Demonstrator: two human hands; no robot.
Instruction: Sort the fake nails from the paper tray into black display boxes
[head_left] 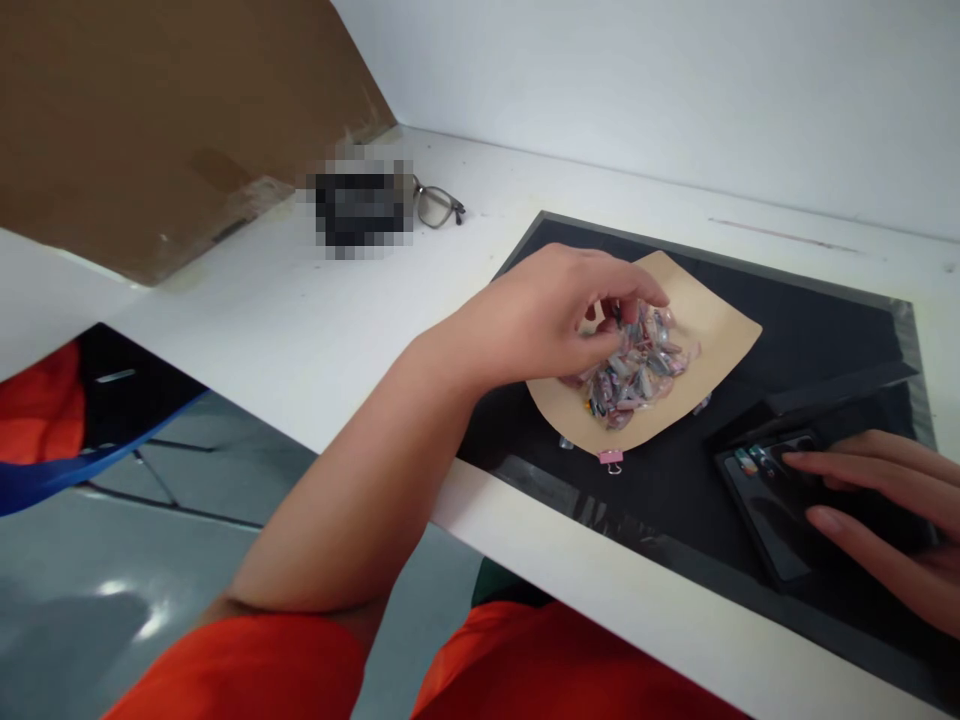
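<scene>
My left hand (570, 310) is over a pile of small clear-wrapped pieces (637, 375), its thumb and fingers curled toward each other with a gap between the tips. Whether a piece is between the inner fingers is hidden. The pile lies on a tan paper sheet (720, 330) on a black mat. A pink binder clip (611, 458) rests at the sheet's near edge. At the right, my right hand (885, 500) has its fingers spread over a flat black case (776, 540). Small shiny pieces (750, 460) lie near the top of this case.
The black mat (817, 320) is taped to a white table (262, 330). Eyeglasses (436, 207) lie toward the back, beside a blurred dark object (364, 208). A brown board (165, 120) stands at the back left, and a white wall rises behind.
</scene>
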